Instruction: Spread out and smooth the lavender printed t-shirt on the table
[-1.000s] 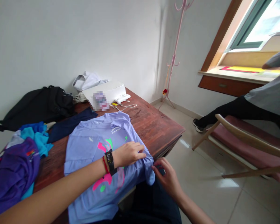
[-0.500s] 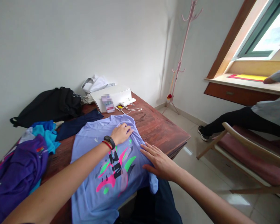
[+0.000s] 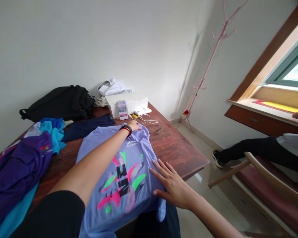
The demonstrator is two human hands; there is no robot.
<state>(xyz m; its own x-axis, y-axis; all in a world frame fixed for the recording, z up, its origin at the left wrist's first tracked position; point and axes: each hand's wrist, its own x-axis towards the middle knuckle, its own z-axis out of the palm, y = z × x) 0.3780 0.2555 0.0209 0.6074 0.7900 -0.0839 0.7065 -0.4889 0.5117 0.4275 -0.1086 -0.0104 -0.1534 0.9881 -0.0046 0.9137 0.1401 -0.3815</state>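
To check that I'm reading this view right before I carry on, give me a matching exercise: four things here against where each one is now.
Things:
1. Left hand
2. Right hand
3. Black backpack
4. Pink coat rack

Places:
A. Standing on the floor beyond the table's far corner
B. Spread on the lavender T-shirt, near its right edge
C. Lying on the left end of the wooden table, against the wall
D. At the T-shirt's collar

Pairs: 1-D, 2-B, 3-C, 4-A
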